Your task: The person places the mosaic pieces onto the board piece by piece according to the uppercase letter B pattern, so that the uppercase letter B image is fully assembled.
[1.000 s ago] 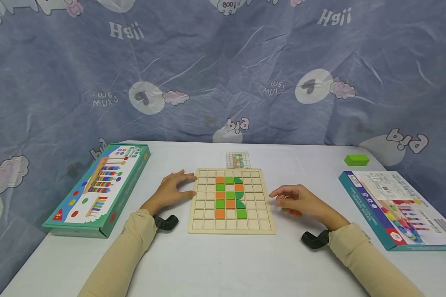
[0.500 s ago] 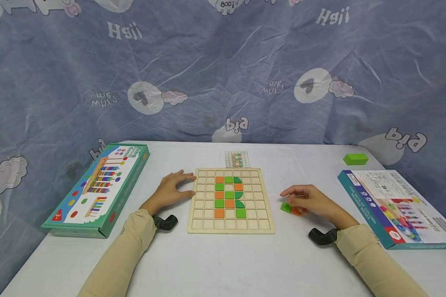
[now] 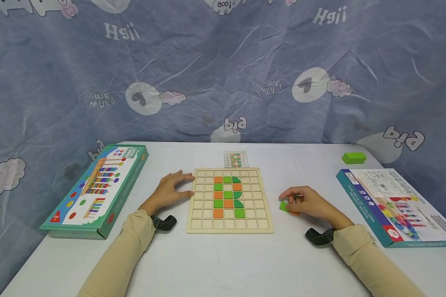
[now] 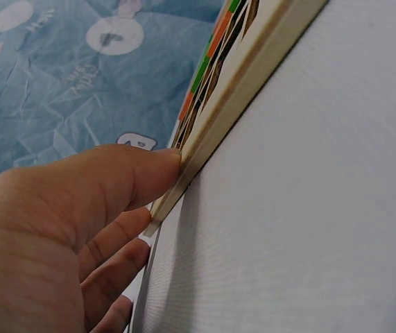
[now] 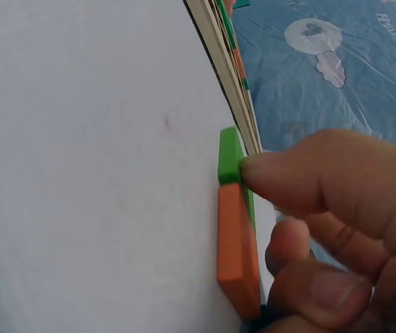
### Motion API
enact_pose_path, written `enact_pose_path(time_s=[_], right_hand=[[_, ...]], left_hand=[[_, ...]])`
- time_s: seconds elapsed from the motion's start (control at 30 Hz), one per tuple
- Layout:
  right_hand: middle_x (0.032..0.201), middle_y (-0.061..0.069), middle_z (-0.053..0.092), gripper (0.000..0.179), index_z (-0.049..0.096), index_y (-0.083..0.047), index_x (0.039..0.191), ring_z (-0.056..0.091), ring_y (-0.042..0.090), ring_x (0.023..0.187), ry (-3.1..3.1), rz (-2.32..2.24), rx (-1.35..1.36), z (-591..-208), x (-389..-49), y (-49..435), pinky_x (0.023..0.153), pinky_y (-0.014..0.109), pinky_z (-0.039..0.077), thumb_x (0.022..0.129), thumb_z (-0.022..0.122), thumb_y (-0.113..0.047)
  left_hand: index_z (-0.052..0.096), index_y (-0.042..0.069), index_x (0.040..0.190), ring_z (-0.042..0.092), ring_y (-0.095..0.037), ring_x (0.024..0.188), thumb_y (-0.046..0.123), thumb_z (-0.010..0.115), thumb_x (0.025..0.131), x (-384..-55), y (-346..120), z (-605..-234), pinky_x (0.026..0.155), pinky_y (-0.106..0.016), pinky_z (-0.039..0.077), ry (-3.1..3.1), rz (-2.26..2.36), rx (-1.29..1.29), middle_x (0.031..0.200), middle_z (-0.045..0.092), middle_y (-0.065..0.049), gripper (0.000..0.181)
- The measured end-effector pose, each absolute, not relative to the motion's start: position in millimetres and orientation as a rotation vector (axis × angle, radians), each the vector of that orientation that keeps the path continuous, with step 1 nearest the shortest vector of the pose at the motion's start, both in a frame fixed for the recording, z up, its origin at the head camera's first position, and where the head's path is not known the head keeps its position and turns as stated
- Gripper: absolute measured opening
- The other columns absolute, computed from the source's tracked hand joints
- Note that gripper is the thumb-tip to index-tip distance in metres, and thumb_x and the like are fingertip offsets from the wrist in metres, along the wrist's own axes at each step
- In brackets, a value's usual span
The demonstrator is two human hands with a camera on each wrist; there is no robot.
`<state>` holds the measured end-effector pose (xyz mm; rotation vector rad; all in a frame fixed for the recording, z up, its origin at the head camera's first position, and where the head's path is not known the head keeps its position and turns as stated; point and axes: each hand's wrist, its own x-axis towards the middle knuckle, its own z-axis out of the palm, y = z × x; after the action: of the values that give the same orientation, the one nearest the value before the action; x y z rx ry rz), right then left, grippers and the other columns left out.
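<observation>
A wooden grid board [image 3: 204,225] lies mid-table, with orange, light green and dark green tiles [image 3: 228,194] set in several cells. My left hand [image 3: 168,193] is at its left edge, fingers spread; in the left wrist view the thumb [image 4: 157,177] touches the board's side. To the right of the board, my right hand [image 3: 307,203] is low over a light green tile [image 5: 230,156] and an orange tile [image 5: 236,243], which lie end to end on the table. The right thumb [image 5: 267,173] touches the green tile. The index fingertip's contact is hidden in the right wrist view.
A small pattern card [image 3: 236,159] lies behind the board. One toy box [image 3: 96,189] stands at the left, another box [image 3: 397,206] at the right, with a green block [image 3: 354,158] behind it. A patterned cloth [image 3: 208,74] hangs behind the table.
My right hand first drew back to the right, away from the board's edge, uncovering the green tile; since then its thumb has come down onto that tile. The left hand stayed in place.
</observation>
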<state>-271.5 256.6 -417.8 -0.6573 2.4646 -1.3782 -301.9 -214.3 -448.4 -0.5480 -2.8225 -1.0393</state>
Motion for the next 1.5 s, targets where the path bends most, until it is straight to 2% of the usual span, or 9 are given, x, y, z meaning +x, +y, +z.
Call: enact_pose_path(time_s=[0.27, 0.43, 0.57, 0.77, 0.93, 1.2, 1.5], right_hand=[[0.079, -0.001, 0.056, 0.021, 0.077, 0.004, 0.109, 0.042, 0.005, 0.06, 2.692, -1.257, -0.603, -421.0, -267.1, 246.3, 0.055, 0.021, 0.035, 0.093, 0.083, -0.008], [0.078, -0.002, 0.057, 0.017, 0.078, -0.002, 0.107, 0.046, 0.008, 0.063, 2.787, -1.187, -0.576, -422.0, -266.8, 244.4, 0.056, 0.023, 0.037, 0.097, 0.081, -0.014], [0.081, -0.002, 0.058, 0.014, 0.078, -0.002, 0.111, 0.047, 0.009, 0.066, 2.778, -1.17, -0.596, -421.2, -266.4, 244.6, 0.058, 0.023, 0.039, 0.098, 0.075, -0.008], [0.088, 0.0, 0.059, 0.034, 0.077, 0.001, 0.118, 0.043, 0.008, 0.064, 2.697, -1.172, -0.703, -419.1, -265.3, 246.7, 0.057, 0.023, 0.036, 0.085, 0.069, 0.006], [0.089, 0.0, 0.058, 0.032, 0.077, 0.002, 0.119, 0.043, 0.007, 0.063, 2.685, -1.152, -0.742, -418.8, -265.9, 248.4, 0.058, 0.023, 0.038, 0.087, 0.072, 0.004], [0.086, -0.001, 0.057, 0.023, 0.077, 0.001, 0.11, 0.043, 0.008, 0.061, 2.721, -1.171, -0.645, -420.6, -266.3, 246.9, 0.055, 0.023, 0.036, 0.089, 0.084, -0.005], [0.088, 0.002, 0.059, 0.021, 0.075, 0.001, 0.11, 0.044, 0.008, 0.062, 2.722, -1.237, -0.614, -414.1, -264.4, 244.1, 0.056, 0.022, 0.038, 0.09, 0.083, -0.003]], left_hand=[[0.069, 0.005, 0.144, 0.033, -0.044, 0.159, 0.025, 0.084, 0.092, -303.7, -216.1, -451.4, 0.132, -0.062, 0.013, -2.829, -1.044, -0.542, 0.158, 0.058, -0.015, 0.057], [0.069, 0.006, 0.143, 0.033, -0.044, 0.159, 0.025, 0.084, 0.091, -303.4, -216.0, -451.9, 0.133, -0.062, 0.013, -2.823, -1.05, -0.538, 0.157, 0.059, -0.014, 0.057], [0.07, 0.005, 0.143, 0.034, -0.045, 0.159, 0.024, 0.084, 0.091, -303.1, -215.8, -451.6, 0.132, -0.063, 0.014, -2.815, -1.049, -0.544, 0.157, 0.059, -0.016, 0.057], [0.069, 0.005, 0.143, 0.033, -0.045, 0.159, 0.023, 0.084, 0.091, -301.6, -215.4, -450.3, 0.132, -0.062, 0.013, -2.813, -1.065, -0.544, 0.157, 0.059, -0.015, 0.057], [0.069, 0.005, 0.143, 0.033, -0.044, 0.159, 0.023, 0.083, 0.091, -301.5, -215.7, -450.4, 0.132, -0.062, 0.013, -2.816, -1.062, -0.543, 0.157, 0.059, -0.015, 0.057], [0.069, 0.005, 0.143, 0.033, -0.044, 0.16, 0.024, 0.084, 0.091, -301.0, -216.1, -449.9, 0.133, -0.062, 0.013, -2.82, -1.07, -0.536, 0.157, 0.059, -0.015, 0.057], [0.069, 0.004, 0.143, 0.032, -0.045, 0.16, 0.023, 0.084, 0.091, -300.7, -214.4, -447.6, 0.133, -0.062, 0.013, -2.823, -1.076, -0.542, 0.157, 0.058, -0.016, 0.057]])
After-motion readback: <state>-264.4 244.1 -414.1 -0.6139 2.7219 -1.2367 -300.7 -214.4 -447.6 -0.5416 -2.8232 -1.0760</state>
